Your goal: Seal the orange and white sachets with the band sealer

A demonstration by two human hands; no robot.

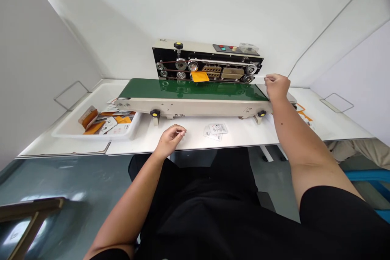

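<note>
My left hand (171,140) rests at the table's front edge with loosely curved fingers and nothing visible in it. A gap shows between thumb and fingers. Right of it, a few small printed packets (218,128) lie overlapping on the white table. My right hand (277,86) is raised beside the right end of a band sealing machine (207,55), thumb and fingers pinched together. Whatever sits in that pinch is too small to make out. An orange packet (200,76) hangs at the machine's rollers, above the green conveyor belt (195,90).
A white plastic bin (135,126) holding orange and white packets stands at the left end of the conveyor. More orange-edged packets (301,109) lie beyond my right forearm. Black-and-yellow knobs (155,113) jut from the conveyor's front. A blue chair (370,176) is at the right.
</note>
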